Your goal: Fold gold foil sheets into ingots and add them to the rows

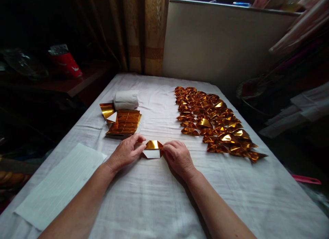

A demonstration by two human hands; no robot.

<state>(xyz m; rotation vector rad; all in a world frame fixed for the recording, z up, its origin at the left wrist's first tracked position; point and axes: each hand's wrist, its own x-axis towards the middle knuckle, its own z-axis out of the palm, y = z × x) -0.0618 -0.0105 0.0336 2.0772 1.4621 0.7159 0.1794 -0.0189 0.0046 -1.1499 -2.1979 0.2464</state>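
Pinching one half-folded gold paper (153, 149) between left hand (127, 151) and right hand (177, 156), with many folded pieces (214, 121) done and a flat stack (124, 122) left

- A table (231, 198) under a creased white cloth fills the middle of the view and serves as the landmark.
- Behind its far edge stands a pale, plain wall panel (218, 43) with a ledge along the top.
- Left of that panel, beyond the table's far left corner, hangs a brown patterned curtain (151, 30).
- To the table's left lies a dark wooden surface (82, 78) carrying a red object (66, 62).
- To the table's right, pale fabrics (303, 109) lie piled in shadow.
- Light is dim, brightest on the cloth and wall.
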